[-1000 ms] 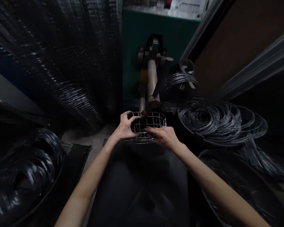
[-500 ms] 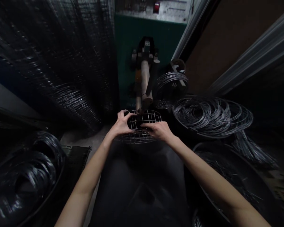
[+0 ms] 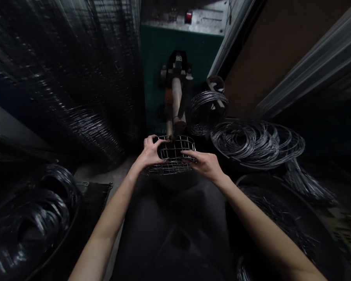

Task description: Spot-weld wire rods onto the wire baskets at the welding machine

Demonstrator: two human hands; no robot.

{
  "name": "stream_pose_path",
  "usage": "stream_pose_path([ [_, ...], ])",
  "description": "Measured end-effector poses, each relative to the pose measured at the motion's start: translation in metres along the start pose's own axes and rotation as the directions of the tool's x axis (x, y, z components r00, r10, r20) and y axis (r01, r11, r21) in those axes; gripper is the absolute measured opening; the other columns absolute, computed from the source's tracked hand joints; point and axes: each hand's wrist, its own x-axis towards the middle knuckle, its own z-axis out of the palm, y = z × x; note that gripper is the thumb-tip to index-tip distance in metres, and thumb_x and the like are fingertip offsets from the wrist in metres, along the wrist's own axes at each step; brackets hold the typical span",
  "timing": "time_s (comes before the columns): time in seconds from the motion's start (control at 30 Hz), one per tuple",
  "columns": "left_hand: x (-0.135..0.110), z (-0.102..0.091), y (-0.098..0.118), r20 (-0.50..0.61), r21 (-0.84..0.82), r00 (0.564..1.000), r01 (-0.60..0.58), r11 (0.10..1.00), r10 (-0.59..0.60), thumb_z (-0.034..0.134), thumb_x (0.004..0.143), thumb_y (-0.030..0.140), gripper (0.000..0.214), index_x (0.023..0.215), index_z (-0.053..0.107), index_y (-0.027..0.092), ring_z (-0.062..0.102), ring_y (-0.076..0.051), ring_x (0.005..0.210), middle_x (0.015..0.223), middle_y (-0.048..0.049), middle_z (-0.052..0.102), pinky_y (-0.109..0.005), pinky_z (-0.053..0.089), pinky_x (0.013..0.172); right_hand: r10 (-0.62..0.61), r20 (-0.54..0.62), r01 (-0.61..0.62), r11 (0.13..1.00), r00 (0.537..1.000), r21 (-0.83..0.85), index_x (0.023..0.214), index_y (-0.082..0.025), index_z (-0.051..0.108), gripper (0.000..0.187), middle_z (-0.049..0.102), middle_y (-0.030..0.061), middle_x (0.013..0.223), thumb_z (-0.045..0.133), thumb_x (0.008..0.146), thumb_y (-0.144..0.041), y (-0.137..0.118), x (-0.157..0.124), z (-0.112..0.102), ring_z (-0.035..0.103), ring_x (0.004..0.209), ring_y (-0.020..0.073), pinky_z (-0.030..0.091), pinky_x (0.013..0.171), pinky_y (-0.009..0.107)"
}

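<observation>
A round wire basket (image 3: 175, 168) of thin metal rods sits at the tip of the machine's cylindrical arm (image 3: 177, 97), in the middle of the view. My left hand (image 3: 149, 153) grips its left side, thumb and fingers closed around the wires. On the opposite side my right hand (image 3: 203, 162) has its thumb and fingers closed at the basket's near right wires. The basket's far rim lies by the lower end of the arm; the exact contact there is too dark to make out.
The green machine body (image 3: 187, 47) has a red switch (image 3: 188, 16) above. Wire rings (image 3: 251, 144) lie in a wide container on the right, with a dark tub (image 3: 280, 207) nearer. More wire coils (image 3: 43, 218) lie at left. Stacked wire mesh (image 3: 96, 128) rises at far left.
My right hand has shifted a little to the right along the basket's near side. My left hand keeps its hold. The surroundings have shifted slightly in view.
</observation>
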Motion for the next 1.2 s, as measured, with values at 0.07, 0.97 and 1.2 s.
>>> stream_pose_path([
  [0.07, 0.001, 0.001, -0.002, 0.021, -0.017, 1.0, 0.008, 1.0, -0.008, 0.088, 0.051, 0.039, 0.081, 0.123, 0.056, 0.022, 0.034, -0.036, 0.12, 0.125, -0.011, 0.034, -0.054, 0.034, 0.106, 0.029, -0.023, -0.028, 0.997, 0.999, 0.073, 0.114, -0.028, 0.068, 0.027, 0.073, 0.0002, 0.106, 0.061, 0.088, -0.034, 0.002, -0.006, -0.002, 0.07, 0.088, 0.0174, 0.052, 0.069, 0.023],
  [0.97, 0.0, -0.004, 0.001, 0.029, -0.073, 0.999, 0.041, 0.997, -0.039, 0.089, 0.051, 0.036, 0.078, 0.121, 0.056, 0.029, 0.034, -0.033, 0.12, 0.121, -0.0073, 0.033, -0.054, 0.035, 0.107, 0.231, 0.07, -0.239, 0.879, 0.971, 0.412, 0.102, -0.022, 0.07, 0.023, 0.074, 0.0026, 0.096, 0.061, 0.085, -0.034, 0.009, -0.077, -0.009, 0.069, 0.085, 0.0188, 0.054, 0.078, 0.028],
  [1.2, 0.001, -0.004, 0.002, 0.012, -0.11, 0.998, 0.055, 0.992, -0.054, 0.09, 0.048, 0.037, 0.078, 0.117, 0.055, 0.025, 0.038, -0.031, 0.116, 0.12, -0.007, 0.04, -0.049, 0.036, 0.105, 0.272, 0.114, -0.294, 0.844, 0.956, 0.449, 0.1, -0.022, 0.07, 0.023, 0.074, 0.0012, 0.094, 0.062, 0.084, -0.036, 0.004, -0.084, -0.002, 0.069, 0.08, 0.0163, 0.053, 0.072, 0.025],
])
